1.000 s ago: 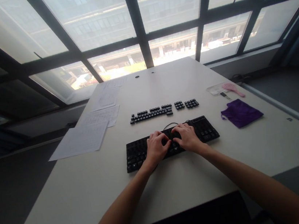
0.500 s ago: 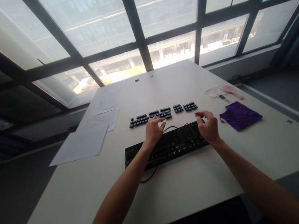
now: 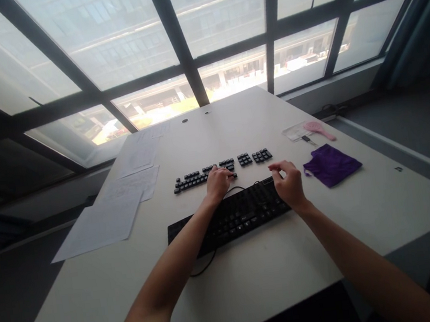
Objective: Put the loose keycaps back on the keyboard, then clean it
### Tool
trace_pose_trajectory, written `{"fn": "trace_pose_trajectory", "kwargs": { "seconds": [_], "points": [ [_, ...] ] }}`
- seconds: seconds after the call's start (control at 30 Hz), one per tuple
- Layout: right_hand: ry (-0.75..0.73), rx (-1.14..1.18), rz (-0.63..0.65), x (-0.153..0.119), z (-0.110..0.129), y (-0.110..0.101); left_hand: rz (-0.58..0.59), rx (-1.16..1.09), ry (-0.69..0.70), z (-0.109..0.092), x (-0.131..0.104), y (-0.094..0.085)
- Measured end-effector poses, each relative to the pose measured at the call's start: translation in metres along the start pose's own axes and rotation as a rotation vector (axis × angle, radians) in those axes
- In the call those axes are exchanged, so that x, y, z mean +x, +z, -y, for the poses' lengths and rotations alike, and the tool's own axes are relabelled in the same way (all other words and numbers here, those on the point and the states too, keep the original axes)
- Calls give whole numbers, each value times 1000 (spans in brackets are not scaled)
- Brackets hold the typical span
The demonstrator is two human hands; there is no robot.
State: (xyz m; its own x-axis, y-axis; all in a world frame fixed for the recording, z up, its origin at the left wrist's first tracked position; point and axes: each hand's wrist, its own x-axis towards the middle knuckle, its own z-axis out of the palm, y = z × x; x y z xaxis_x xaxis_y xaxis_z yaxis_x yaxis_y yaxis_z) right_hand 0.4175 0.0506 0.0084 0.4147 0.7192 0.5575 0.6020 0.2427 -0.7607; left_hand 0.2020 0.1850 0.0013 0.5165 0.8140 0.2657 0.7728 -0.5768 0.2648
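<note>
A black keyboard (image 3: 242, 215) lies at a slant on the white table. Beyond it, loose black keycaps (image 3: 192, 181) stand in rows, with smaller groups of keycaps (image 3: 245, 159) to their right. My left hand (image 3: 218, 182) reaches over the keyboard to the near right end of the long rows, its thumb and finger closed at a keycap there. Above the keyboard's right end is my right hand (image 3: 288, 182), thumb and fingertips pinched together; whatever lies between them is too small to make out.
Paper sheets (image 3: 100, 223) lie on the left of the white table (image 3: 269, 275). To the right are a purple pouch (image 3: 332, 165), a pink hairbrush (image 3: 318, 129) and a clear packet (image 3: 294, 131). A cable (image 3: 208, 265) runs out from under the keyboard.
My left hand has moved slightly onto the right end of the keycap rows, and its fingers have closed. The whole view has shifted a little; my right hand stays pinched.
</note>
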Motion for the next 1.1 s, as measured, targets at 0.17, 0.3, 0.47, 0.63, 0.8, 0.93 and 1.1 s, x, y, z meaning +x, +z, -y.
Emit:
{"fn": "trace_pose_trajectory", "kwargs": {
  "seconds": [0.17, 0.3, 0.47, 0.63, 0.8, 0.93, 1.1],
  "points": [
    [11, 28, 90, -6, 2, 6, 22, -150, -97, -15, -24, -20],
    [-63, 24, 323, -17, 12, 16, 68, -300, -48, -36, -63, -38],
    [-110, -53, 566, -30, 24, 25, 127, -383, 9, -52, -98, -38],
    [-126, -125, 687, -34, 25, 24, 115, -406, 2, -55, -106, -32],
    [-142, -158, 743, -33, 24, 22, 94, -447, 16, -55, -109, -33],
    [-131, -165, 759, -33, 22, 22, 86, -433, -26, -52, -110, -33],
    [-115, -199, 776, -32, 20, 24, 105, -331, -159, -50, -105, -32]
  ]
}}
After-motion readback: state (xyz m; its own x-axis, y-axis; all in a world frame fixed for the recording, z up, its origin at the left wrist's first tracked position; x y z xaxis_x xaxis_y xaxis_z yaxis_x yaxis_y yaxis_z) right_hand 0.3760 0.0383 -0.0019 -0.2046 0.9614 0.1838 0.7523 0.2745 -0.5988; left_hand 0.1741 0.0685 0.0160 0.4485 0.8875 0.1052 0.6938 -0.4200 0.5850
